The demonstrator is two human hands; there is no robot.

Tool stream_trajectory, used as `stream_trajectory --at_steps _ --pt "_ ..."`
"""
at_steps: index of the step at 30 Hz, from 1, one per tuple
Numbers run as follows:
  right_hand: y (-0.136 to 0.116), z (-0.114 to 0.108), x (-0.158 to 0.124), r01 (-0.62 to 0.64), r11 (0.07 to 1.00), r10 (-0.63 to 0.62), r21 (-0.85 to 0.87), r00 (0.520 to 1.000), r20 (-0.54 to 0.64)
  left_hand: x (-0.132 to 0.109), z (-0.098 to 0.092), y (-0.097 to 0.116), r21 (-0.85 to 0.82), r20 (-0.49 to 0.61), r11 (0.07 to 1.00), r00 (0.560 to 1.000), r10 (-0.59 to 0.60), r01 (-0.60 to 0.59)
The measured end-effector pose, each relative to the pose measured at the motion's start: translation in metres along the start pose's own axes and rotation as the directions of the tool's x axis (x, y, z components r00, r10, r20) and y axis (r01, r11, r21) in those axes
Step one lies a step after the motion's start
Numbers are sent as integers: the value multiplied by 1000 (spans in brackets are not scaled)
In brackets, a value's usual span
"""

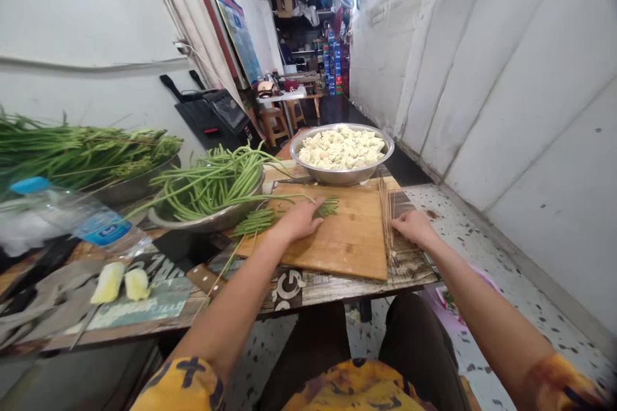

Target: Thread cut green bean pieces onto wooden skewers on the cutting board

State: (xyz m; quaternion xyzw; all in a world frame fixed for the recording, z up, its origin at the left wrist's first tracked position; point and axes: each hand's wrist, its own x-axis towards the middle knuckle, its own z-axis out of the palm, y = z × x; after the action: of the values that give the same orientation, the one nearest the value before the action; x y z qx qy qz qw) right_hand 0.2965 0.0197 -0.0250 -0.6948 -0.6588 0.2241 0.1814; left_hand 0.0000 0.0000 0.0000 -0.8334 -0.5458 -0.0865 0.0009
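Observation:
My left hand lies on the wooden cutting board, its fingers curled over a small bundle of cut long beans. Another row of cut long beans is at the board's left edge, beside my left wrist. Off the board's right edge, my right hand is closed, thumb and forefinger pinched at a sheaf of thin bamboo skewers lying along that edge. A metal bowl to the left is heaped with whole long beans.
Behind the board stands a metal bowl of cauliflower florets. On the left are a water bottle, leafy greens and two pale yellow vegetable pieces. A brown handle lies near my left forearm. A white wall runs along the right.

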Motion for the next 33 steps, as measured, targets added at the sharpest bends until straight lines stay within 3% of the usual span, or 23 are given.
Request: stream_trajectory --at_steps 5,11,17,22,26,28,30,33 --pt "11 11 2 -36 950 54 309 997 -50 -8 -4 8 -46 53 999 999 -8 10" --pt "9 15 0 122 806 8 579 976 -218 -31 -6 28 -107 -114 990 988 -105 92" --pt "4 15 -3 285 689 -72 666 942 -329 -49 6 39 -63 -323 995 942 -94 77" --pt "-7 5 -15 378 606 -80 700 905 -418 -46 19 29 -60 -364 997 929 -70 51" --pt "-19 -2 -52 369 557 -140 744 925 -353 -44 22 23 -61 -322 997 944 -69 52" --pt "-22 2 -78 336 569 -192 751 942 -275 -44 20 26 -21 -296 995 950 -98 96" --pt "-20 11 -103 320 671 -261 669 946 -191 -42 19 31 19 -280 989 951 -133 144" --pt "-11 26 -134 449 846 -389 288 889 -243 -34 17 37 56 -272 974 941 -199 222"
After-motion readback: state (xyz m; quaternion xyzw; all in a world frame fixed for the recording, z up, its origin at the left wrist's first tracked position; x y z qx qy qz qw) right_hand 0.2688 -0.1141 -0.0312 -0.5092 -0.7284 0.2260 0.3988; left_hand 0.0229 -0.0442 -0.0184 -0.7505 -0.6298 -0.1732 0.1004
